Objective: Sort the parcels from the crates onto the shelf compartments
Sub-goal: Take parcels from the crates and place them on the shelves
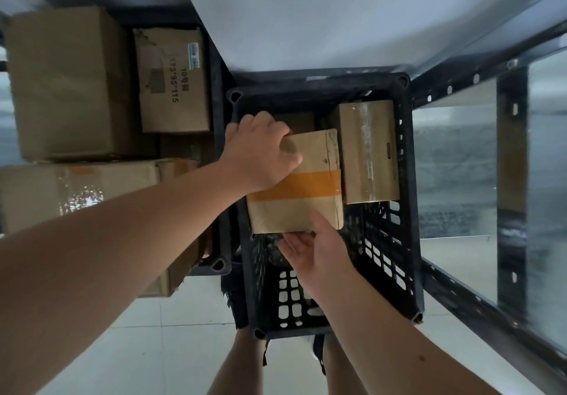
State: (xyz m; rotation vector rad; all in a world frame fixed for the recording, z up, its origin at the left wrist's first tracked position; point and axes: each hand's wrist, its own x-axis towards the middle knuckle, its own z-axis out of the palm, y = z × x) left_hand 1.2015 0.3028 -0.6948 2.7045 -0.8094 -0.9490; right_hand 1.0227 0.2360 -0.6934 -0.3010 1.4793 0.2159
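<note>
A black plastic crate (408,241) stands on the floor below me. Over it is a brown cardboard parcel (310,207) with a band of orange tape. My left hand (260,152) grips the parcel's far left corner, fingers curled over its top edge. My right hand (316,250) holds the parcel's near edge, thumb on top and fingers underneath. A second, narrower parcel (368,152) sealed with clear tape stands upright at the crate's far right. Another brown parcel is partly hidden behind my left hand.
A second black crate (219,93) to the left is packed with several larger cardboard boxes (67,84). A metal shelf rack (512,155) with perforated posts stands on the right, its white shelf board (337,14) overhead. My legs and white floor tiles show below.
</note>
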